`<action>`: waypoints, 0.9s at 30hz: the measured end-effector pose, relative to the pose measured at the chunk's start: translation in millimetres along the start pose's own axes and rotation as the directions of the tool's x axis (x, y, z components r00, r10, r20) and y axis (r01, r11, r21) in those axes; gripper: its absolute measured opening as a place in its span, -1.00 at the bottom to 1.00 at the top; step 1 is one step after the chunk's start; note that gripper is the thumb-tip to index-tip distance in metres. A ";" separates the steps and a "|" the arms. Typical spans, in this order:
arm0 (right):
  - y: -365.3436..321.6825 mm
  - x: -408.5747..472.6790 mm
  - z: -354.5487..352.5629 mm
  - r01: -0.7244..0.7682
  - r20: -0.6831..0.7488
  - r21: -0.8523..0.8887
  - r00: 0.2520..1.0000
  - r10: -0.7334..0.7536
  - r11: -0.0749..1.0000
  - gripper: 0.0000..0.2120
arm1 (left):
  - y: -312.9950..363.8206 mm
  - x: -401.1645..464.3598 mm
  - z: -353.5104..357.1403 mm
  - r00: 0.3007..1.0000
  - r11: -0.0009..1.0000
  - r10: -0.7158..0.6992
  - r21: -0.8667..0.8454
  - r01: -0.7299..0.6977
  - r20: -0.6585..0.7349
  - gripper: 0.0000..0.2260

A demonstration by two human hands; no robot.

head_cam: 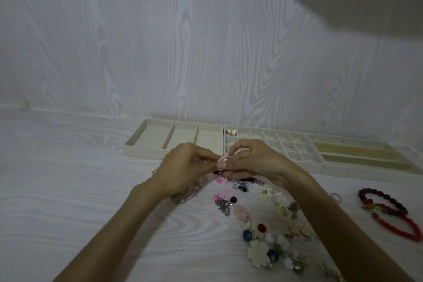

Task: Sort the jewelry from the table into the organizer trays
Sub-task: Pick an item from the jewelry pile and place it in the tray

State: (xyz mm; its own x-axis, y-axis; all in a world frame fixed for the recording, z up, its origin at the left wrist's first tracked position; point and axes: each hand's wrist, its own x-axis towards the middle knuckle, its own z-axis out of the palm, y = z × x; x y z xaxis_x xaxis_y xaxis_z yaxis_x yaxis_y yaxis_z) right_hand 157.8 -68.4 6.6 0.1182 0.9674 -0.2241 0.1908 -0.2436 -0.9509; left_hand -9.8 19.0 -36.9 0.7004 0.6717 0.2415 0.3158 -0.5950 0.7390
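- Left hand (183,165): raised above the table (68,190), fingers curled, fingertips pinching a small pink piece (222,160) from its left side.
- Right hand (256,162): raised level with the left, thumb and forefinger pinching the same pink piece from its right side; the other fingers are bent above it.
- The pink piece sits between the two hands, clear of the table surface and in front of the trays. Its exact type cannot be told.
- Left tray (174,138): cream, three long compartments, against the wall; nothing is seen in them.
- Middle tray (272,144): cream, many small square compartments, touching the left tray. Small pale pieces (231,131) lie in its far-left corner compartment.
- Right tray (361,155): long slots with tan lining, just beside the middle tray.
- Loose jewelry (263,231) lies scattered on the table under and near the hands: pink flower pieces (220,196), a pink oval ring (240,212), a cream flower (258,255), blue and green beads, a metal chain (223,205).
- Two red beaded bracelets (389,210) lie well apart to the right, overlapping each other.
- A pearl-like strand (154,170) shows partly behind the left wrist.
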 end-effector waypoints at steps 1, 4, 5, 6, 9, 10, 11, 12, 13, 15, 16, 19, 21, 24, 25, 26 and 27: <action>0.6 0.5 -1.5 0.003 -0.003 0.007 1.000 -0.003 1.000 -0.72 | 0.0 0.3 -0.1 1.000 1.000 -0.001 -0.008 0.001 0.004 -0.73; 0.7 0.8 -8.5 -0.007 0.003 -0.051 1.000 0.007 0.999 -0.76 | -4.4 2.3 -0.3 1.000 0.999 0.000 0.033 0.000 -0.011 -0.74; -0.1 0.6 -11.9 -0.008 -0.006 -0.085 1.000 0.008 0.996 -0.77 | -6.0 3.5 -0.6 1.000 0.999 0.000 0.041 0.001 -0.012 -0.76; -1.5 0.0 -14.9 -0.004 -0.015 -0.118 1.000 0.002 0.993 -0.79 | -6.3 5.0 -1.0 1.000 1.000 0.004 0.031 -0.004 -0.005 -0.75; -4.6 -1.8 -22.4 0.041 -0.063 -0.191 0.997 -0.054 0.981 -0.83 | -1.1 14.9 -4.4 1.000 1.000 0.014 -0.021 -0.013 0.022 -0.80; -5.1 -1.8 -23.9 0.067 -0.095 -0.201 0.992 -0.087 0.977 -0.83 | 2.7 20.2 -6.5 0.999 1.000 0.018 -0.019 -0.017 0.027 -0.83; -6.3 -0.8 -25.9 0.097 -0.135 -0.198 0.983 -0.126 0.975 -0.83 | 6.3 28.6 -8.7 0.999 1.000 0.025 -0.014 -0.024 0.032 -0.84; -7.6 2.0 -28.1 0.131 -0.175 -0.181 0.971 -0.163 0.975 -0.83 | 10.4 37.9 -11.1 0.999 1.000 0.028 -0.011 -0.027 0.039 -0.83; -8.4 5.7 -29.6 0.157 -0.217 -0.146 0.958 -0.187 0.977 -0.83 | 14.7 46.3 -13.3 0.999 1.000 0.023 -0.003 -0.023 0.044 -0.82; -12.0 19.7 -35.3 0.190 -0.294 -0.077 0.934 -0.204 0.979 -0.82 | 18.4 68.8 -16.7 0.999 1.000 0.010 0.010 -0.010 0.035 -0.81; -13.4 27.6 -37.9 0.194 -0.322 -0.054 0.925 -0.201 0.979 -0.81 | 18.8 79.1 -16.6 1.000 1.000 -0.009 0.027 0.009 0.022 -0.80; -13.7 53.8 -45.3 0.178 -0.362 -0.083 0.911 -0.196 0.981 -0.81 | 11.1 107.4 -8.3 0.994 0.982 -0.101 0.155 0.106 -0.042 -0.78; -8.6 68.4 -51.5 0.133 -0.367 -0.159 0.912 -0.184 0.978 -0.78 | 3.2 117.2 2.3 0.987 0.963 -0.142 0.222 0.155 -0.073 -0.75; 2.7 85.4 -65.0 0.057 -0.337 -0.249 0.931 -0.142 0.967 -0.75 | -6.5 122.2 12.3 0.985 0.952 -0.169 0.251 0.173 -0.039 -0.78; 4.4 88.2 -68.7 0.042 -0.317 -0.288 0.939 -0.137 0.957 -0.76 | -7.5 122.4 12.3 0.986 0.951 -0.167 0.260 0.168 -0.024 -0.81; 5.1 89.6 -71.8 0.033 -0.292 -0.329 0.947 -0.135 0.944 -0.78 | -7.3 122.6 11.6 0.987 0.949 -0.162 0.272 0.160 -0.015 -0.83; 5.0 89.6 -73.6 0.034 -0.257 -0.355 0.957 -0.133 0.934 -0.80 | -6.0 122.8 10.8 0.987 0.945 -0.158 0.288 0.154 -0.010 -0.83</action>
State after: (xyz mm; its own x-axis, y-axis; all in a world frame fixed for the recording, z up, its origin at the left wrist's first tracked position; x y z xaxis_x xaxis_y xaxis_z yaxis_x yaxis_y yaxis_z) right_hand 241.1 11.9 -2.6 0.3382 0.9405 -0.0332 0.5287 -0.2191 -0.8201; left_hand 81.2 100.3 -18.4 0.6354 0.7616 0.1273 0.5912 -0.5859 0.5543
